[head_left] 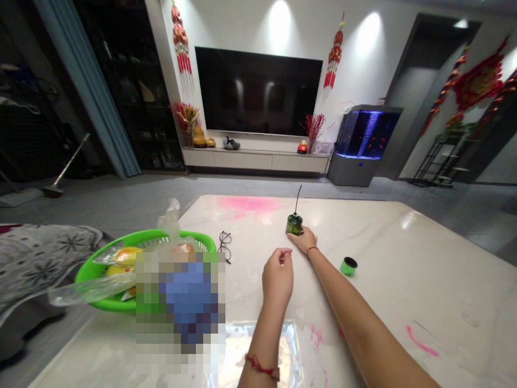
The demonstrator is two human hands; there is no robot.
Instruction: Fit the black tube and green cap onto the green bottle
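Forearms (264, 339) extended, left hand (278, 274) half-curled, right hand (306, 240) gripping green bottle (294, 223).

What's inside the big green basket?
Yellow packets and clear plastic show in the green basket. They cover whatever is underneath, and blurry squares hide the front right part, so I can't tell what's there.

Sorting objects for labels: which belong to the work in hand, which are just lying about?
In hand:
- green bottle, right hand on it
- dark stick standing in its neck

Lying about:
- glasses
- green basket of bagged items
- shiny sheet under the left forearm

Unclear: small green cup, right of the right forearm; possibly related.
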